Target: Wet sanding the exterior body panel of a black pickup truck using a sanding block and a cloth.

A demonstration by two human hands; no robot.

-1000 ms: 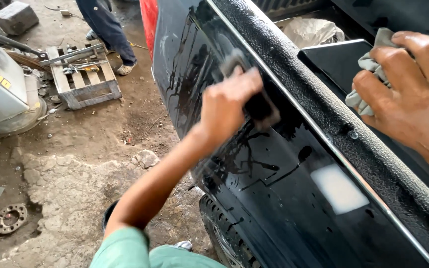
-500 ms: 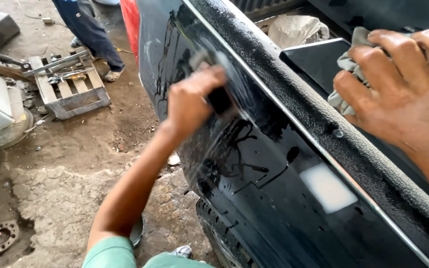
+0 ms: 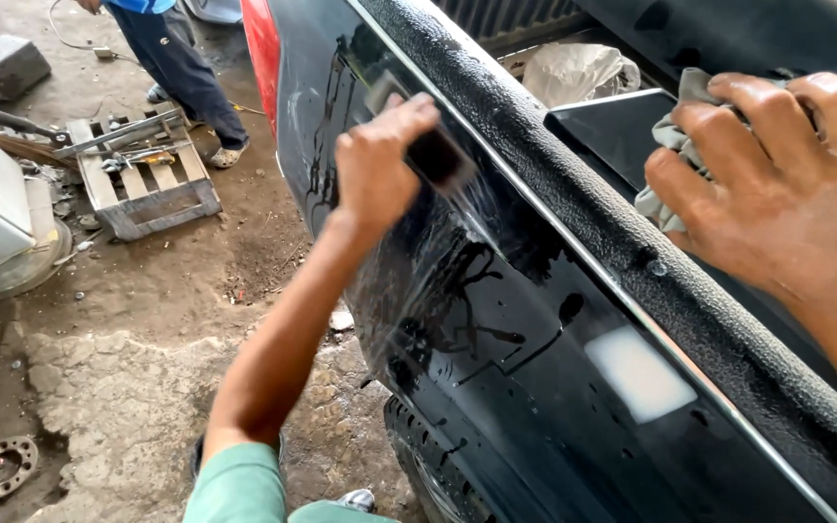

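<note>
Sanding block (image 3: 438, 155) sits higher and further forward on the black truck bed side panel (image 3: 496, 368) than a second ago, so the wet rubbing has worked its way along the panel toward the red tail lamp (image 3: 262, 48). The left hand (image 3: 375, 169) is clamped on the block, fingers curled over its top, pressing it flat to the wet paint. The right hand (image 3: 777, 189) has stayed on the textured bed rail (image 3: 632, 261), its grip closed over a grey rag (image 3: 675, 145) bunched under the fingers. Water streaks and runs trail down the gloss below the block; a pale patch (image 3: 636, 373) lower down may be a reflection or a dulled spot, hard to tell. The ground is bare dirt and cracked concrete, with a wooden pallet (image 3: 147, 184), a metal flange (image 3: 0, 467), and another person's legs (image 3: 191, 73) nearby.
</note>
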